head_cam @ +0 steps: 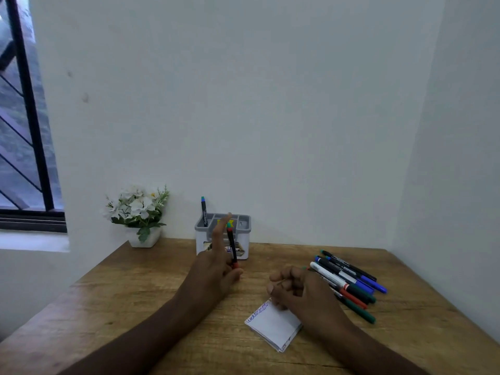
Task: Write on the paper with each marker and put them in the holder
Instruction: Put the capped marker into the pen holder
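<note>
So we've got our left hand (213, 274) pinching a marker (232, 246) upright, ready for the holder (243, 240) at 12 o'clock, while our right hand (293, 289) rests loosely curled, steadying the paper (276, 327).

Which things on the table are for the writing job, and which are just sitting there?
For the job:
- marker in the left hand, held upright
- paper with a blue scribble, under the right hand
- holder with one marker already standing in it
- pile of markers

Just sitting there:
- flower pot
- window
</note>
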A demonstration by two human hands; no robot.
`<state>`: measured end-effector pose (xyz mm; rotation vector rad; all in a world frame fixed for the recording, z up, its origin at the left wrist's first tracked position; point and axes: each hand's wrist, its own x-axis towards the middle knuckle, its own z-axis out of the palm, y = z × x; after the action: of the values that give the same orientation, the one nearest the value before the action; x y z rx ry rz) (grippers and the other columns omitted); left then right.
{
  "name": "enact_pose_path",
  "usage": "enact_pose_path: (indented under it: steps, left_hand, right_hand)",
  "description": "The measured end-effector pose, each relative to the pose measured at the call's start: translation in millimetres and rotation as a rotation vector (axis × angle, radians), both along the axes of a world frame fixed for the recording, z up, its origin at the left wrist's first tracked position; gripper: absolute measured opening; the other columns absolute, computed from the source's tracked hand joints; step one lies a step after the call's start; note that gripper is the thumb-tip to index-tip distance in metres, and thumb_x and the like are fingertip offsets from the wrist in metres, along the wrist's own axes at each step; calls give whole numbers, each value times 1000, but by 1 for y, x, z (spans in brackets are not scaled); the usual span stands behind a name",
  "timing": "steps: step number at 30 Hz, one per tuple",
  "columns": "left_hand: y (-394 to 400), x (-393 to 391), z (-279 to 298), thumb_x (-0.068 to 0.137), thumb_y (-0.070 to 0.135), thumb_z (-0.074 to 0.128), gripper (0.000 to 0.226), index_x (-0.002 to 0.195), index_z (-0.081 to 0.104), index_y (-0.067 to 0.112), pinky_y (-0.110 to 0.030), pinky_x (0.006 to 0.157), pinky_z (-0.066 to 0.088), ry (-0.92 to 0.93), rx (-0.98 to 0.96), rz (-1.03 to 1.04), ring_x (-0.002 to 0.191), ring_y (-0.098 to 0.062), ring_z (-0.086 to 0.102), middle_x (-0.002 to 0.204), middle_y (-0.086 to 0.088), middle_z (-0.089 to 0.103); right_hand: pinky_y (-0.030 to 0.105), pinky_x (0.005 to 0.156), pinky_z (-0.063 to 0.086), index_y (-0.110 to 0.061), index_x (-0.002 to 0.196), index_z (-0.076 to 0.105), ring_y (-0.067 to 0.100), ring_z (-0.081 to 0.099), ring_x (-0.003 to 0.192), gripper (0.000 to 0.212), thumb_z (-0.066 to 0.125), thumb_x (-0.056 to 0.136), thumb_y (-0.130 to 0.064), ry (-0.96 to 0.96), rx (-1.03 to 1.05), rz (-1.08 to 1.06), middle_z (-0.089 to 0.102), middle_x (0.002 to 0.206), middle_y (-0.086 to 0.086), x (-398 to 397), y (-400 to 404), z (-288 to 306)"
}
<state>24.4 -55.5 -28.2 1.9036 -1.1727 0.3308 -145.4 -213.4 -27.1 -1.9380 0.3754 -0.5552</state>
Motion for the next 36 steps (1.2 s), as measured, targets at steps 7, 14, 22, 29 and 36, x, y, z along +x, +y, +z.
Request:
enact_pose_path:
  steps: [7, 14, 22, 29, 36]
  left_hand:
    - [-5, 11, 31, 83, 3, 85, 124, 159, 1, 53, -12, 59, 53, -84, -90, 8, 63, -3, 69, 67, 5, 67]
    - [-50, 51, 100, 85, 7, 84, 102, 157, 20, 40, -24, 67, 64, -217, -109, 88, 58, -3, 72, 93, 6, 76]
    - [-94, 94, 70, 89, 9, 80, 79, 147, 38, 41, -40, 71, 65, -242, 54, 107, 68, -10, 72, 85, 1, 75]
    - [-89, 94, 64, 101, 34, 65, 57, 154, 47, 27, -40, 91, 56, -246, 40, 236, 115, -27, 66, 117, -5, 75]
    - [-32, -1, 38, 96, 48, 60, 12, 106, 64, 43, -26, 79, 50, -350, 153, -19, 98, 1, 56, 101, 21, 63]
  right_hand:
    - [26, 76, 62, -22, 101, 74, 12, 78, 76, 10, 79, 92, -23, 23, -34, 26, 81, 84, 0, 1, -5, -2]
    - [28, 77, 64, -22, 99, 75, 17, 78, 80, 9, 80, 91, -22, 23, -23, 30, 80, 86, 3, 1, -7, -1]
    - [30, 81, 64, -21, 99, 75, 17, 78, 82, 11, 80, 90, -24, 15, -54, 44, 81, 93, 9, 4, -10, -4]
    - [31, 78, 62, -22, 97, 76, 21, 77, 81, 11, 78, 89, -29, -17, -92, 19, 79, 91, 8, 4, -8, -7]
    - [23, 76, 62, -20, 94, 79, 8, 76, 80, 5, 75, 92, -17, -77, -237, -65, 80, 84, -2, -3, -6, 4]
